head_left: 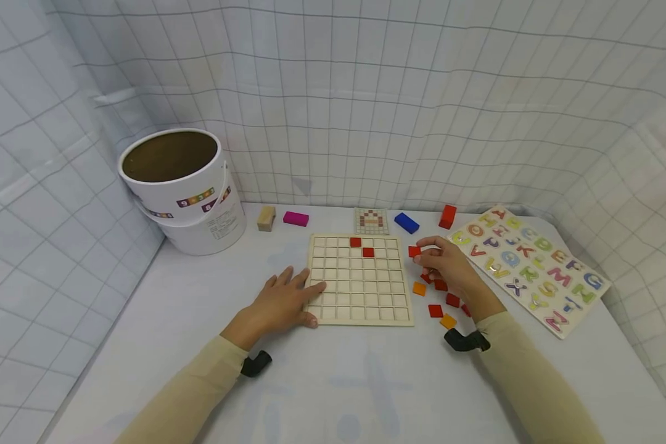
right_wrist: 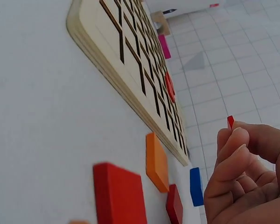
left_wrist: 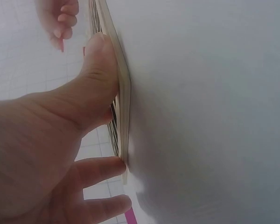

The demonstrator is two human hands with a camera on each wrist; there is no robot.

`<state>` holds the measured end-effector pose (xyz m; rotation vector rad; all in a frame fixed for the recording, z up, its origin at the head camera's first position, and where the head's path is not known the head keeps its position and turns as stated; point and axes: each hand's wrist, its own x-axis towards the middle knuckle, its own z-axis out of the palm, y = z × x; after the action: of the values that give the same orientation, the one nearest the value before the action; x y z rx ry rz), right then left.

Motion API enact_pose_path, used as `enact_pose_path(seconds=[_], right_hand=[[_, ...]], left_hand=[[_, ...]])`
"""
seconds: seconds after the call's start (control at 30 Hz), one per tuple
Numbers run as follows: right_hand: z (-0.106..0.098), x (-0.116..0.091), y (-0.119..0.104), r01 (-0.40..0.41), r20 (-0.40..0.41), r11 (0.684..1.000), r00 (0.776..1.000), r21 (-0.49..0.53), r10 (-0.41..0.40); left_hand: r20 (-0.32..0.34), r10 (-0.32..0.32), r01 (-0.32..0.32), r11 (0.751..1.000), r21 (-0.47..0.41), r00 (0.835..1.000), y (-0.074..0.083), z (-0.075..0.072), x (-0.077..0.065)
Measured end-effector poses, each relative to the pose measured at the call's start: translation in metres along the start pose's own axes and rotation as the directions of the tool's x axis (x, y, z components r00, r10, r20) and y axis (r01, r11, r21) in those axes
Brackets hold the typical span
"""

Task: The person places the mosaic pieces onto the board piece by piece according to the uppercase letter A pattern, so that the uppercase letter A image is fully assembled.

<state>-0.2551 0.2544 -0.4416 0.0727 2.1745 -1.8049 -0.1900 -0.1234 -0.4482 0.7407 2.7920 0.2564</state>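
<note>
A wooden grid board (head_left: pixel 361 290) lies flat on the table, with two red square tiles (head_left: pixel 369 252) set in cells near its far edge. My left hand (head_left: pixel 283 302) rests on the board's left edge, fingers spread; in the left wrist view its thumb (left_wrist: pixel 100 56) lies over the rim. Beyond the board's right edge, my right hand (head_left: pixel 444 262) pinches a red tile (head_left: pixel 414 251) between thumb and fingers, raised off the table. Below that hand lie several loose red tiles (head_left: pixel 435 311) and orange tiles (head_left: pixel 448 321).
A patterned card (head_left: pixel 372 221) lies behind the board. Beside it are a blue block (head_left: pixel 407 222), a red block (head_left: pixel 447 216), a magenta block (head_left: pixel 296 219) and a bare wooden block (head_left: pixel 266 218). A white bucket (head_left: pixel 200 216) stands back left; an alphabet board (head_left: pixel 524 271) lies at right.
</note>
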Motion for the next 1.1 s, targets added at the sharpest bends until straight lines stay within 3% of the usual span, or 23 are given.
enact_pose_path(seconds=[0.23, 0.5, 0.73, 1.1], right_hand=[[0.033, 0.018, -0.002, 0.006, 0.096, 0.981, 0.995, -0.193, 0.013], [0.057, 0.027, -0.011, 0.056, 0.092, 0.871, 0.996, -0.488, -0.012], [0.057, 0.030, -0.009, 0.034, 0.063, 0.824, 0.998, -0.566, 0.002], [0.053, 0.030, -0.012, 0.019, 0.044, 0.815, 0.999, -0.580, 0.008]], left_hand=[[-0.005, 0.005, -0.005, 1.000, -0.003, 1.000, -0.002, 0.001, 0.000], [-0.009, 0.012, -0.012, 1.000, 0.001, 1.000, -0.002, 0.002, 0.000], [-0.003, 0.011, -0.011, 1.000, 0.003, 1.000, -0.002, 0.002, 0.001], [-0.002, 0.007, -0.007, 1.000, -0.007, 1.000, -0.001, 0.000, 0.000]])
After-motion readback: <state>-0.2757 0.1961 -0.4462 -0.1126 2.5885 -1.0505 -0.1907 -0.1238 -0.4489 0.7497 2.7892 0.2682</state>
